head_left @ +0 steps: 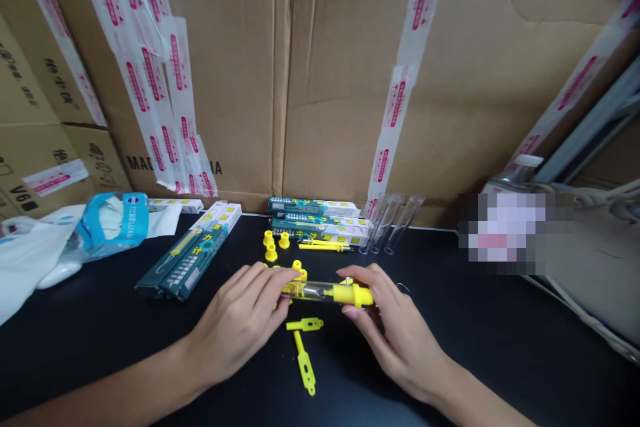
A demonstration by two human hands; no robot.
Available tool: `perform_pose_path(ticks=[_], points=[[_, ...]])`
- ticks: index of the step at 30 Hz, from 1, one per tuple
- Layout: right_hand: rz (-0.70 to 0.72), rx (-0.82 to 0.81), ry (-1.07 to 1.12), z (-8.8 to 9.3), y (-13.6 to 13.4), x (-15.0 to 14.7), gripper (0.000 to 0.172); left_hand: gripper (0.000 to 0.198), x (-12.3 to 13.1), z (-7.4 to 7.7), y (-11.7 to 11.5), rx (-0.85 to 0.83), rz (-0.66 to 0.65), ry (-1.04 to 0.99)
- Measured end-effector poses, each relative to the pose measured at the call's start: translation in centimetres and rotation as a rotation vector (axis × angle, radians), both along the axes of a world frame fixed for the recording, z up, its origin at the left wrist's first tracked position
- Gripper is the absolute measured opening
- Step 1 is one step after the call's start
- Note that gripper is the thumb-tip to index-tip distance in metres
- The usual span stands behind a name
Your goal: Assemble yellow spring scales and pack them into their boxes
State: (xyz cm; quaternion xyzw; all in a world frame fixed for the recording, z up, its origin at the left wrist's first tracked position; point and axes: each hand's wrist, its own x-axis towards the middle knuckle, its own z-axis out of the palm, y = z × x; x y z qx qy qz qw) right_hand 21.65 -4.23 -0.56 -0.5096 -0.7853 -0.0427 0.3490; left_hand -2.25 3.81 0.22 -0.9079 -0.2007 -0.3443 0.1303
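My left hand (240, 320) and my right hand (393, 327) hold between them a clear plastic tube with yellow end parts (325, 292), lying level just above the black table (500, 347). The left fingers pinch its left end; the right fingers close round the yellow cap (353, 293) on its right end. Two flat yellow plastic pieces lie under the tube, one short (305, 325), one long (305, 363). Several small yellow caps (276, 243) sit a little farther back.
Dark green and white narrow boxes lie at the left (193, 257) and stacked at the back (320, 217). Clear empty tubes (393, 223) lean beside them. A white and blue plastic bag (75, 233) is at far left. Taped cardboard cartons (310, 80) wall the back.
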Motion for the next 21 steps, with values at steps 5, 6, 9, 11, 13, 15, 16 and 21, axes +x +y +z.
perform_pose_path(ticks=[5, 6, 9, 11, 13, 15, 16, 21], points=[[0.003, -0.025, 0.187, 0.1, -0.3, -0.3, 0.035, 0.025, -1.1, -0.2, 0.3, -0.157, -0.004, -0.012], [0.004, -0.034, 0.206, 0.1, -0.4, -0.4, 0.034, 0.026, -1.1, -0.3, 0.3, -0.182, -0.018, -0.020], [0.004, -0.071, 0.244, 0.1, -0.4, -0.4, 0.038, 0.028, -1.1, -0.6, 0.1, -0.231, -0.036, -0.055], [0.024, -0.099, 0.254, -0.1, -0.3, -0.4, 0.047, 0.027, -1.1, -0.7, 0.0, -0.280, -0.024, -0.078], [0.053, -0.095, 0.272, -0.3, -0.3, -0.5, 0.054, 0.026, -1.0, -0.7, -0.1, -0.351, 0.003, -0.105], [0.053, -0.062, 0.291, -0.5, -0.2, -0.6, 0.052, 0.023, -1.0, -0.5, -0.1, -0.443, 0.029, -0.135], [0.040, -0.043, 0.294, -0.5, -0.1, -0.7, 0.048, 0.021, -1.1, -0.4, -0.1, -0.489, 0.038, -0.152], [0.004, -0.007, 0.339, 0.4, -0.2, -1.0, 0.033, 0.018, -1.1, 0.3, -0.1, -0.658, 0.020, -0.269]])
